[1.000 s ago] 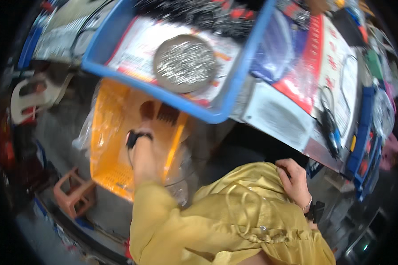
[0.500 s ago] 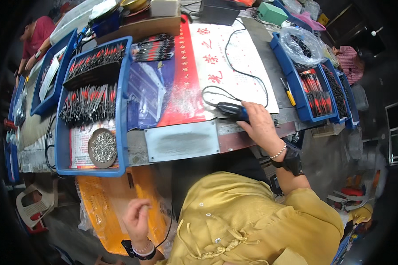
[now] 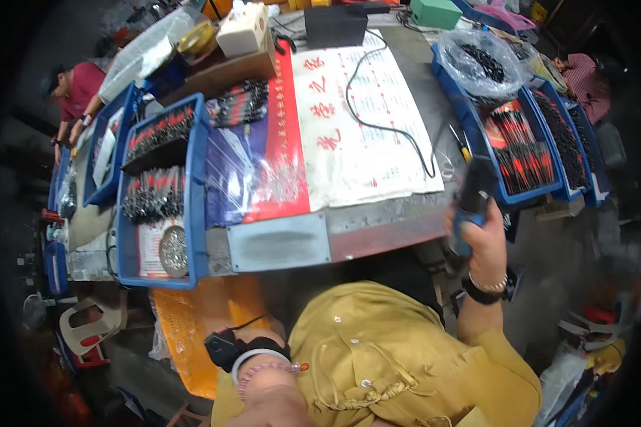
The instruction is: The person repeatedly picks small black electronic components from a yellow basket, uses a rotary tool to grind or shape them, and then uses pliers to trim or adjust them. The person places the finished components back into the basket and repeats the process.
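Observation:
My right hand [image 3: 487, 245] is closed round a black and blue electric screwdriver [image 3: 478, 186], raised upright just off the table's front right edge. Its black end points away from me, and motion blurs it somewhat. A black cord [image 3: 397, 129] runs over the white printed sheet [image 3: 377, 178]. My left hand [image 3: 272, 411] is drawn in against my body at the lower edge. Its fingers are cut off and hidden, so what it holds, if anything, does not show.
On the left, a blue tray [image 3: 201, 213] holds black and red pen-like pieces and a round dish [image 3: 174, 250] of small silver parts. More blue trays [image 3: 502, 192] stand on the right. A grey plate [image 3: 280, 243] lies at the front edge. Other people sit farther off.
My right hand has lifted the screwdriver off the table, moved right and turned it upright. My left hand has come in from the lower left toward my body.

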A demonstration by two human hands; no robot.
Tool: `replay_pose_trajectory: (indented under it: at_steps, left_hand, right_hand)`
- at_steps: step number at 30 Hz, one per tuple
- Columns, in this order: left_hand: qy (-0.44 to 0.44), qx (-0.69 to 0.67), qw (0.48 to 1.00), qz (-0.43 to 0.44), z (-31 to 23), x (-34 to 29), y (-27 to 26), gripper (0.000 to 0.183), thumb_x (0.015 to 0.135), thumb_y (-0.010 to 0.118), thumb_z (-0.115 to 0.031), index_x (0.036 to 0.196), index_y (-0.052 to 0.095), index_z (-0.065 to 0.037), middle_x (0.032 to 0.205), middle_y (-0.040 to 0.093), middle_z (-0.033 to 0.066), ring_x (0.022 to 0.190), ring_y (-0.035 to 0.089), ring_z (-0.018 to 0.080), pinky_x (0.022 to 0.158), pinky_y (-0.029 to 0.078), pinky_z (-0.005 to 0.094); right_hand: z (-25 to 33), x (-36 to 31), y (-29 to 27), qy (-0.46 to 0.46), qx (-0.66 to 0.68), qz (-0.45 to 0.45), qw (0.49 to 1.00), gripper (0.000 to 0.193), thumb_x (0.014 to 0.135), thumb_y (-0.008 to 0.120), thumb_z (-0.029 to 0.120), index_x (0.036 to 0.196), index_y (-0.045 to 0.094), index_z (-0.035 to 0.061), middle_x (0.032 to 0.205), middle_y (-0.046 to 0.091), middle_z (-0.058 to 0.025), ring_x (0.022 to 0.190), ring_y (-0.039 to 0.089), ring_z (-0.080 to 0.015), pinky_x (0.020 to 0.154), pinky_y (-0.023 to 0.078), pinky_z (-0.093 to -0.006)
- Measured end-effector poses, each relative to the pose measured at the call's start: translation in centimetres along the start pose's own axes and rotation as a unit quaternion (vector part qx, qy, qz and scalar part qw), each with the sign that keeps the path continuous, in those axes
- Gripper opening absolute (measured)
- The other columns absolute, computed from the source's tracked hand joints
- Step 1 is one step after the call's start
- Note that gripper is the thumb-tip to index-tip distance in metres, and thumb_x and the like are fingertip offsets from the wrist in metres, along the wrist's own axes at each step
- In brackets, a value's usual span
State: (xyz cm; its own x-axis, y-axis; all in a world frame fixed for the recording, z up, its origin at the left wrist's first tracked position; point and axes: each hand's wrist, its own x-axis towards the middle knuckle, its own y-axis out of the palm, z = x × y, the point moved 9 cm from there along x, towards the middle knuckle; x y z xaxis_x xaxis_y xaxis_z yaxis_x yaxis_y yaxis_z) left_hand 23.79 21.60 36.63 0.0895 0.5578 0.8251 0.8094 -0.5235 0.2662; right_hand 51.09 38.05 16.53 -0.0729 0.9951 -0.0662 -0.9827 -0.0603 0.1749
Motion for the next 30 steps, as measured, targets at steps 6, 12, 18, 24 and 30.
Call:
replay_pose_trajectory:
  at_steps: [6, 12, 18, 24, 30]
  left_hand:
    - [0.032, 0.050, 0.972, 0.227, 4.6, -1.7, -1.2, 0.010, 0.088, 0.054, -0.004, 0.088, 0.064, -0.001, 0.086, 0.066, 0.0150, 0.078, 0.065, 0.0295, 0.068, 0.055, 0.0413]
    - [-0.405, 0.352, 0.828, -0.165, 15.8, -8.3, -14.7, 0.013, 0.089, 0.061, -0.003, 0.101, 0.066, 0.002, 0.087, 0.065, 0.0098, 0.081, 0.063, 0.0162, 0.073, 0.050, 0.0287]
    - [-0.358, 0.557, 0.723, -0.197, 18.9, -8.8, -30.1, 0.014, 0.087, 0.061, -0.007, 0.098, 0.067, 0.000, 0.090, 0.069, 0.0129, 0.080, 0.065, 0.0202, 0.073, 0.051, 0.0319]
    - [-0.208, 0.739, 0.630, -0.118, 23.1, -5.2, -37.7, 0.013, 0.084, 0.060, -0.007, 0.095, 0.067, -0.005, 0.098, 0.067, 0.0157, 0.096, 0.062, 0.0366, 0.083, 0.049, 0.0447]
    - [-0.299, 0.788, 0.534, -0.063, 26.1, -6.1, -41.6, 0.015, 0.082, 0.065, -0.012, 0.096, 0.066, -0.010, 0.101, 0.065, 0.0108, 0.100, 0.061, 0.0325, 0.084, 0.043, 0.0494]
  right_hand:
    - [-0.5, -1.2, -1.3, 0.038, 0.456, 0.099, 0.883, 0.068, 0.080, 0.077, 0.024, 0.136, 0.044, 0.0037, 0.090, 0.046, -0.0035, 0.078, 0.046, -0.0137, 0.067, 0.042, -0.0294]
    - [-0.3, 0.3, -2.3, -0.017, 0.448, 0.121, 0.886, 0.048, 0.093, 0.062, 0.031, 0.131, 0.043, 0.0079, 0.082, 0.046, -0.0057, 0.069, 0.050, -0.0157, 0.063, 0.050, -0.0346]
    - [-0.2, 0.3, 0.4, -0.053, 0.349, 0.179, 0.918, 0.050, 0.088, 0.069, 0.031, 0.122, 0.041, 0.0069, 0.072, 0.051, -0.0049, 0.054, 0.053, -0.0165, 0.052, 0.049, -0.0329]
    - [-1.0, -0.3, 1.6, -0.026, 0.348, 0.172, 0.921, 0.053, 0.081, 0.076, 0.021, 0.117, 0.042, 0.0035, 0.072, 0.055, -0.0076, 0.057, 0.057, -0.0193, 0.055, 0.051, -0.0341]
    - [-1.4, 0.0, 1.3, -0.019, 0.299, 0.173, 0.938, 0.052, 0.079, 0.076, 0.019, 0.117, 0.043, 0.0029, 0.072, 0.055, -0.0081, 0.057, 0.059, -0.0201, 0.055, 0.051, -0.0344]
